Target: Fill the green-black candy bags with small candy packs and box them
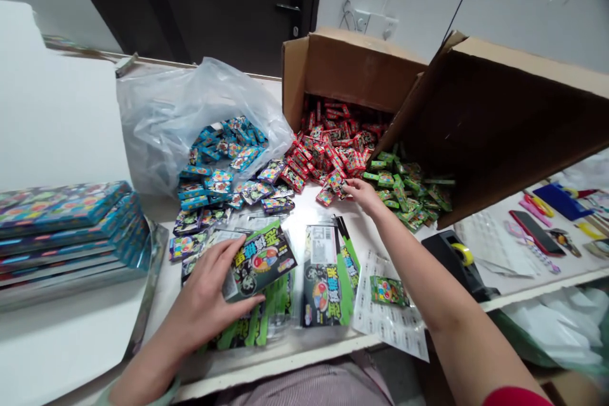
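My left hand (204, 298) grips a green-and-black candy packet (261, 260) at the near edge of the table, over a spread of similar green packets (247, 330). My right hand (364, 196) reaches forward, its fingertips at the edge of a heap of red candy sachets (328, 152). Whether those fingers hold a sachet is hard to tell. Small green sachets (404, 193) lie just right of that hand, and blue sachets (219, 168) spill from a clear plastic bag (181, 108) on the left.
A brown cardboard box (490, 114) lies tipped open behind the sachets. Flat blue-patterned boxes (61, 222) stack at the left. A black tape dispenser (451, 254), a label sheet (387, 311), and a phone (535, 231) sit to the right. A dark door (238, 6) stands behind.
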The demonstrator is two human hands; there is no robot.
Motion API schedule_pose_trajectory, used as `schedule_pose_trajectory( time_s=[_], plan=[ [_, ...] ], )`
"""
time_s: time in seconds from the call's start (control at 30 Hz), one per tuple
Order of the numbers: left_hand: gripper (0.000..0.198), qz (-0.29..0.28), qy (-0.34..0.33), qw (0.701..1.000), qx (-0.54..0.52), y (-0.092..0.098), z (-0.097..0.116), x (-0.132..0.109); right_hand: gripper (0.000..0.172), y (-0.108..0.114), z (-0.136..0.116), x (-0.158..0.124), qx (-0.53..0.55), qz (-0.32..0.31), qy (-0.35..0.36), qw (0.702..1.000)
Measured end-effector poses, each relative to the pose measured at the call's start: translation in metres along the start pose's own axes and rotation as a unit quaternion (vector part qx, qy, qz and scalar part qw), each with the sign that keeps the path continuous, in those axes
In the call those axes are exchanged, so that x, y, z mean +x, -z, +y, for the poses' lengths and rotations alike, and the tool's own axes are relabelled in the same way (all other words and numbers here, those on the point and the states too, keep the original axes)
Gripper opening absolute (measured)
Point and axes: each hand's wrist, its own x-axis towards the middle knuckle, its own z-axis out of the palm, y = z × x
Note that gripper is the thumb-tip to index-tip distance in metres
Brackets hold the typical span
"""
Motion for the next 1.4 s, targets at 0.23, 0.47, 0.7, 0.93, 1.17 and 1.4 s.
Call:
schedule_pose_trajectory(
  time_s=[0.23, 0.47, 0.7, 0.93, 1.17, 1.4],
  plan=[
    [0.085, 0.0, 0.004, 1.0, 0.022, -0.002, 0.001, -0.006, 0.032, 0.016, -0.013, -0.044, 0.142, -0.055, -0.055, 0.987],
    [0.089, -0.031, -0.029, 0.999, 0.026, -0.007, 0.011, 0.0, 0.074, 0.016, -0.032, -0.108, 0.208, -0.157, -0.023, 0.965],
    [0.094, -0.021, -0.042, 0.999, 0.015, -0.008, 0.031, 0.005, 0.046, -0.003, -0.053, -0.159, 0.081, -0.084, 0.127, 0.985],
    [0.096, -0.035, -0.085, 0.996, 0.004, -0.009, 0.039, 0.002, 0.045, -0.008, -0.057, -0.164, -0.003, -0.276, 0.089, 0.957],
    [0.098, -0.008, -0.023, 0.999, -0.022, -0.008, 0.042, -0.002, 0.025, -0.032, -0.058, -0.174, -0.075, -0.132, 0.215, 0.965],
    [0.096, -0.011, -0.006, 0.999, -0.033, -0.001, 0.03, -0.011, 0.033, -0.046, -0.059, -0.135, -0.06, -0.183, 0.259, 0.946]
  ],
)
